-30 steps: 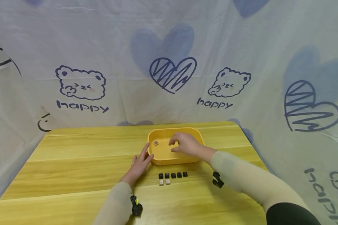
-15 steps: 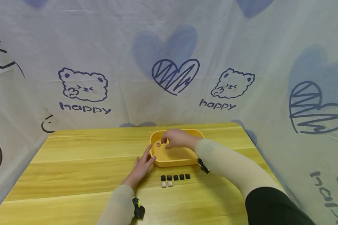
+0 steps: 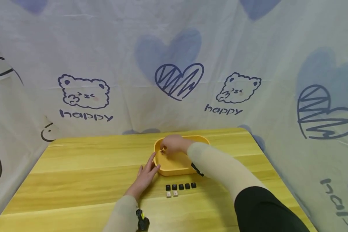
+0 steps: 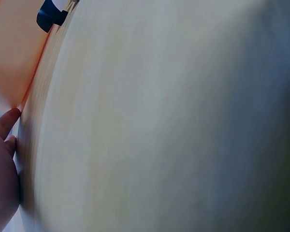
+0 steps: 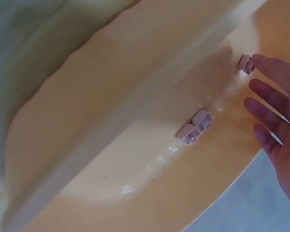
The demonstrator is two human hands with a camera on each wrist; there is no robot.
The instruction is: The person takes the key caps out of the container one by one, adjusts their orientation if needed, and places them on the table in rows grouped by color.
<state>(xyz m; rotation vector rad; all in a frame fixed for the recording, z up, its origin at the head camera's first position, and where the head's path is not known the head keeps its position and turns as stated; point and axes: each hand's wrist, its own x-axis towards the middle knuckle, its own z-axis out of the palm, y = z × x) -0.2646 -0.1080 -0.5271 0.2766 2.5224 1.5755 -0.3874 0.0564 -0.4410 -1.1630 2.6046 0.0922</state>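
Left hand point(image 3: 144, 178), fingers apart, touches yellow bin point(image 3: 177, 172) at left. Right hand point(image 3: 174, 144) inside, fingers loosely apart, one touching pinkish keycap point(image 5: 245, 64) at left end. Black keycaps point(image 3: 181, 187), white keycaps point(image 3: 169, 194) lie nearer.

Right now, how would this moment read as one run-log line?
left hand: touching yellow tray, left end | right hand: in tray, at pinkish keycap | table: five black keycaps, two whitish keycaps

Pale curtain point(image 3: 127, 48) printed with bears and hearts, yellowish wood-grain table point(image 3: 90, 167)
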